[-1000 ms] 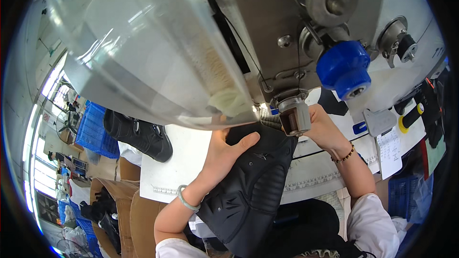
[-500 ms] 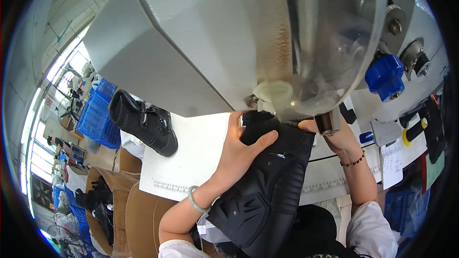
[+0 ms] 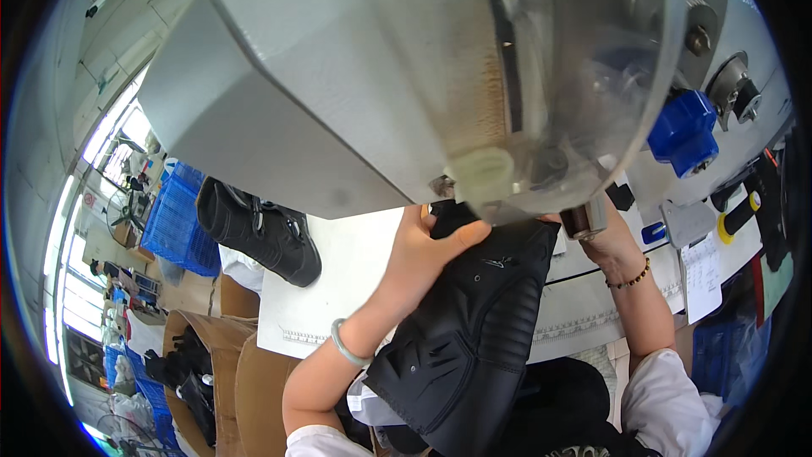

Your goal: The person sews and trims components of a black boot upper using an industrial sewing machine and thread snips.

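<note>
The black, ribbed, leather-like boot upper [image 3: 474,343] had advanced slightly under the grey, boxy machine head [image 3: 338,76], held by the left hand [image 3: 427,256], apparently for steadiness, the half-hidden right hand [image 3: 611,241]'s grip being indeterminable.

Bright light enters through windows [image 3: 83,288] on the far left, which burn out to white. The machine's left side [image 3: 262,144] is shaded, while its clear cover [image 3: 622,131] carries hazy glare and looks blurred. Soft sheen marks the black boot piece [image 3: 499,338]. Fisheye distortion bends the room's edges into a black rim.
</note>
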Action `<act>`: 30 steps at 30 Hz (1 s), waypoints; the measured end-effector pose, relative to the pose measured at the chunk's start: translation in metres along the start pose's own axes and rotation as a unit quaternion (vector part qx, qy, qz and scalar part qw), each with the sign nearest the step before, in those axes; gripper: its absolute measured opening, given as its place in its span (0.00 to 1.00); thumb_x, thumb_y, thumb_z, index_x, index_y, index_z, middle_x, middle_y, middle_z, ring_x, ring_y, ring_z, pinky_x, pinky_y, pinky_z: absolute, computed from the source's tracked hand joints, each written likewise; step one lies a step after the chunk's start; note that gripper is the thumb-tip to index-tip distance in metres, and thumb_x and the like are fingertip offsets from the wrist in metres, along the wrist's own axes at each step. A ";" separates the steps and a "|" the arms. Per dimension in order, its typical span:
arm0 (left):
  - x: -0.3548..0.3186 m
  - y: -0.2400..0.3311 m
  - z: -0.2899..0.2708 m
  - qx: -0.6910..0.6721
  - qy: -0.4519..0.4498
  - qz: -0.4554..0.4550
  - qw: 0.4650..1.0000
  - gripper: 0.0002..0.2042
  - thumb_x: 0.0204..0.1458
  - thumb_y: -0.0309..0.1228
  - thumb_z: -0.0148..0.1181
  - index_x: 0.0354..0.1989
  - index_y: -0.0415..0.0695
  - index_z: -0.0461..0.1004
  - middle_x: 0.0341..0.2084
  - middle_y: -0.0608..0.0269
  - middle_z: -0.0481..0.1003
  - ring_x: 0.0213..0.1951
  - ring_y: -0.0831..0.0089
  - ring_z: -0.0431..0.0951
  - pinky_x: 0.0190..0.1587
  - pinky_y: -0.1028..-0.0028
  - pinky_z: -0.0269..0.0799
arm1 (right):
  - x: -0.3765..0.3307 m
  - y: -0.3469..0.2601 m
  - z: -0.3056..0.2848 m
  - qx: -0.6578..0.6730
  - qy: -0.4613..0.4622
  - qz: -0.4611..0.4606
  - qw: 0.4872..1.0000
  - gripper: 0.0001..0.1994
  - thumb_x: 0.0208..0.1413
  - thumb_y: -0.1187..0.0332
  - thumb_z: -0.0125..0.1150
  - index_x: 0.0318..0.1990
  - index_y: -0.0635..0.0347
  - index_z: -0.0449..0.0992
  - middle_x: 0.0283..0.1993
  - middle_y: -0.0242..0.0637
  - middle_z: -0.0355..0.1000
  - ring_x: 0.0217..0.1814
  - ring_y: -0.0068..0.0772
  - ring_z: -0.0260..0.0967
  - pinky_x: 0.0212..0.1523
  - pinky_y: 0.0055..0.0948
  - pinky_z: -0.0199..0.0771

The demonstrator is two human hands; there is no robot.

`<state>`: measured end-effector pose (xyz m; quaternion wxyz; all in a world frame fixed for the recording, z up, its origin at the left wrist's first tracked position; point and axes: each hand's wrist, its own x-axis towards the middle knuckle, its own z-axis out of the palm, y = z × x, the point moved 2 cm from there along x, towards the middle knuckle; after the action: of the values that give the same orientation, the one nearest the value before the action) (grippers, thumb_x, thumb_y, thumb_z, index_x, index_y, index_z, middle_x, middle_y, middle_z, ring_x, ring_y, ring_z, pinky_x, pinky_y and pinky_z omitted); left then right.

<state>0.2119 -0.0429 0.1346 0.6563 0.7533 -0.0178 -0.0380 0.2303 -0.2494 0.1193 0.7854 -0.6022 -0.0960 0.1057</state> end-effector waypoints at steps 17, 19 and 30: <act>-0.008 0.001 -0.015 0.007 -0.009 -0.062 0.998 0.16 0.55 0.32 0.53 0.43 0.30 0.66 0.35 0.60 0.72 0.34 0.82 0.72 0.35 0.81 0.68 | 0.003 0.000 -0.003 -0.004 -0.056 0.037 0.998 0.11 0.48 0.68 0.62 0.35 0.68 0.78 0.30 0.31 0.74 0.32 0.15 0.66 0.36 0.15 0.63; -0.018 0.002 -0.010 0.003 -0.016 -0.061 0.998 0.15 0.55 0.32 0.53 0.42 0.30 0.66 0.34 0.61 0.73 0.33 0.82 0.72 0.35 0.82 0.68 | 0.002 -0.002 0.000 -0.004 -0.057 0.040 0.998 0.11 0.48 0.68 0.62 0.34 0.68 0.78 0.30 0.31 0.74 0.32 0.15 0.66 0.36 0.15 0.63; -0.016 -0.007 -0.009 -0.092 0.013 -0.066 0.993 0.15 0.51 0.31 0.57 0.40 0.31 0.67 0.30 0.60 0.74 0.30 0.80 0.73 0.34 0.83 0.69 | 0.001 0.001 0.002 0.007 -0.033 -0.007 0.999 0.10 0.47 0.69 0.62 0.33 0.68 0.78 0.29 0.33 0.75 0.31 0.15 0.67 0.36 0.15 0.64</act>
<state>0.1962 -0.0317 0.1289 0.7194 0.6894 0.0440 -0.0729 0.2309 -0.2469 0.1184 0.7868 -0.5921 -0.1252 0.1209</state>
